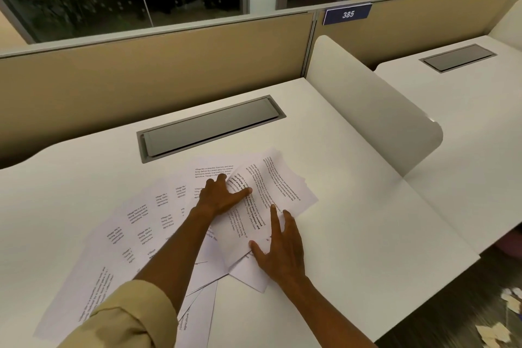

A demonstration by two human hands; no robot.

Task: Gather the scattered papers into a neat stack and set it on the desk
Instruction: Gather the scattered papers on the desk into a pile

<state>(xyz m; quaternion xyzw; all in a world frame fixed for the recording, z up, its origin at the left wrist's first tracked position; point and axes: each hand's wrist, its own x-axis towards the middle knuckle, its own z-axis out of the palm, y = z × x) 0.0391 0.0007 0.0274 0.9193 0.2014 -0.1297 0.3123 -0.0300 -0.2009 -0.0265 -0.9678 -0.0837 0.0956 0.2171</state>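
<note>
Several printed white papers (135, 234) lie fanned across the white desk (353, 220), spreading from the lower left to the middle. A small bunch of sheets (271, 186) sits askew on top at the right end of the fan. My left hand (220, 195) presses flat on that bunch, fingers spread, thumb pointing right. My right hand (279, 248) rests on the bunch's lower right edge with its fingers apart, index finger stretched over the print. Neither hand has a sheet lifted.
A grey cable hatch (209, 127) is set into the desk behind the papers. A tan partition (141, 73) runs along the back. A white curved divider (375, 110) stands on the right, with a neighbouring desk (466, 99) beyond it. The desk's front edge is near, floor at lower right.
</note>
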